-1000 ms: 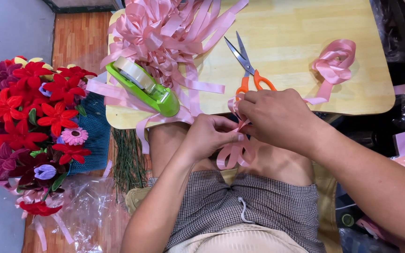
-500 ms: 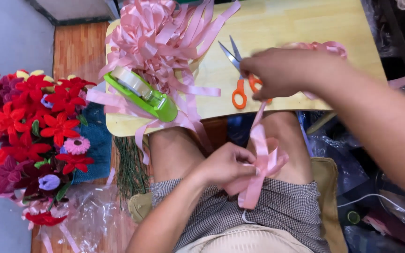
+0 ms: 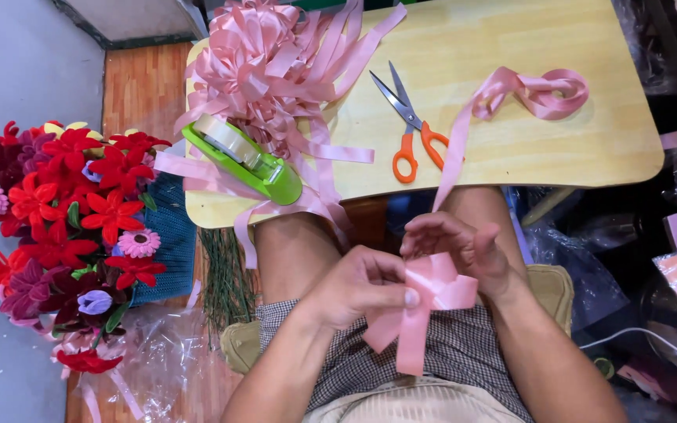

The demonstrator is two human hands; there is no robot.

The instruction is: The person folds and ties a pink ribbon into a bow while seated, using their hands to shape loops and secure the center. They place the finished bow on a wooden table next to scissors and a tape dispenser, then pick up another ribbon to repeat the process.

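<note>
Our right hand (image 3: 464, 251) has come back from the scissors (image 3: 413, 129) (they're lying untouched on the table (image 3: 558, 149) now), so both hands are looping again; left hand (image 3: 358, 286) pinches the pink ribbon bow (image 3: 432, 294) over our lap, right fingers curled around it.

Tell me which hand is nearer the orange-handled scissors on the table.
Right. The right hand sits just below the scissors, under the table edge; the left hand is lower and further left, pinching the pink ribbon bow.
</note>
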